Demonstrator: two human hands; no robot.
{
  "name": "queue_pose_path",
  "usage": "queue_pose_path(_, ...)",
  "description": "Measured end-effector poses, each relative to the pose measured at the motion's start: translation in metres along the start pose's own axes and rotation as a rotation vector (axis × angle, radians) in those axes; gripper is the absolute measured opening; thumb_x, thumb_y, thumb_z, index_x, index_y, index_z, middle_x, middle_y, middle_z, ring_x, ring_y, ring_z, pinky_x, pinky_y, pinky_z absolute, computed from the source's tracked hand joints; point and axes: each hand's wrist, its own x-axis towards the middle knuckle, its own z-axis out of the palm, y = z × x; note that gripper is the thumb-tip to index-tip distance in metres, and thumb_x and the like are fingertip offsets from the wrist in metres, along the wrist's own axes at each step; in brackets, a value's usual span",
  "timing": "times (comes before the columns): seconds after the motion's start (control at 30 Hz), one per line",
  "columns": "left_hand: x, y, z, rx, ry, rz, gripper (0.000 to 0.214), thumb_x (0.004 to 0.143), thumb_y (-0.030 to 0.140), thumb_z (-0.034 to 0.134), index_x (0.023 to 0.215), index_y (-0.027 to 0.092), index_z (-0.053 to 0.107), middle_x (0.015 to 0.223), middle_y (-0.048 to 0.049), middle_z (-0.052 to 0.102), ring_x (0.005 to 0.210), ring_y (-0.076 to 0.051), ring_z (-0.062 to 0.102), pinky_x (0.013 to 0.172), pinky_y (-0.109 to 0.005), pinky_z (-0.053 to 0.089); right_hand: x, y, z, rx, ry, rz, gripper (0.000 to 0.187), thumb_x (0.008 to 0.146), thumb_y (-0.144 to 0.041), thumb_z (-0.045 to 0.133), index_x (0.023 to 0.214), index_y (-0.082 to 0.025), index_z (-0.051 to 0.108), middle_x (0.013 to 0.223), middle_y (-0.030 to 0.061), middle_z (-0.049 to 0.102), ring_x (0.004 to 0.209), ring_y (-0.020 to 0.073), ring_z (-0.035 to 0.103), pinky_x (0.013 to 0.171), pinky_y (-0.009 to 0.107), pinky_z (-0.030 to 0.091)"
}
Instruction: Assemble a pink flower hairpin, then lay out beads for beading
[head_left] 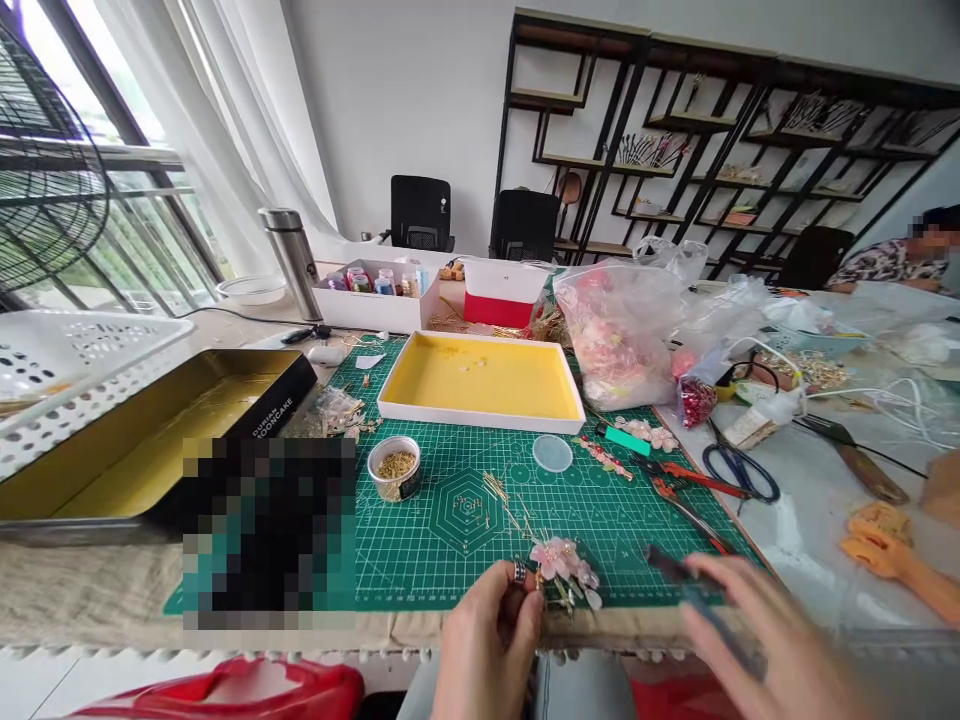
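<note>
My left hand (491, 630) is closed at the mat's front edge, thumb and fingers pinching the base of a pink flower ornament (556, 558). The ornament has translucent petals, pale drop-shaped pieces and thin wires sticking out. To its right, my right hand (757, 630) is blurred by motion and grips pliers (705, 605) with a dark head and teal handles. The pliers point toward the flower but stay apart from it. Gold pins (495, 490) and small bits lie on the green cutting mat (465, 570) beyond my left hand, near a tub of gold beads (394, 468).
A yellow-lined white tray (480, 415) stands behind the tub. Red-handled pliers (690, 515) and scissors (742, 470) lie at right, below a bag of pink flowers (622, 350). A black box (277, 400) stands left. Another person (892, 250) sits far right.
</note>
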Motion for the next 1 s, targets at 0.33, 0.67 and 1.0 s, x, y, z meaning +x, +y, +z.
queue_pose_path(0.33, -0.007, 0.002, 0.000, -0.360, -0.043, -0.052, 0.048, 0.076, 0.068, 0.056, 0.073, 0.020, 0.048, 0.057, 0.0102, 0.028, 0.047, -0.007, 0.018, 0.043, -0.020, 0.016, 0.054, 0.021, 0.011, -0.064, 0.106, -0.106, 0.041, 0.095, -0.042, 0.038, 0.120, -0.015, 0.055, 0.129, 0.0165, 0.051, 0.122, 0.0306, 0.046, 0.103, 0.046, 0.039)
queue_pose_path(0.67, -0.031, 0.030, -0.012, -0.663, -0.190, -0.180, 0.053, 0.060, 0.063, 0.076, 0.076, 0.020, 0.049, 0.045, 0.0154, 0.028, 0.039, -0.001, 0.009, 0.038, -0.016, 0.009, 0.019, -0.099, -0.001, 1.583, -0.600, 0.231, 0.045, 0.086, -0.047, 0.064, 0.123, -0.023, 0.054, 0.110, 0.0037, 0.062, 0.106, 0.0181, 0.057, 0.091, 0.030, 0.043)
queue_pose_path(1.0, -0.059, 0.041, -0.032, -0.124, -0.053, 0.124, 0.050, 0.082, 0.067, 0.049, 0.078, 0.020, 0.065, 0.079, -0.0041, 0.062, 0.064, -0.014, 0.051, 0.052, -0.020, 0.042, 0.025, -0.099, -0.030, 1.454, -0.717, 0.172, 0.036, 0.082, -0.041, 0.068, 0.112, -0.021, 0.060, 0.084, -0.0006, 0.062, 0.073, 0.0114, 0.057, 0.065, 0.021, 0.041)
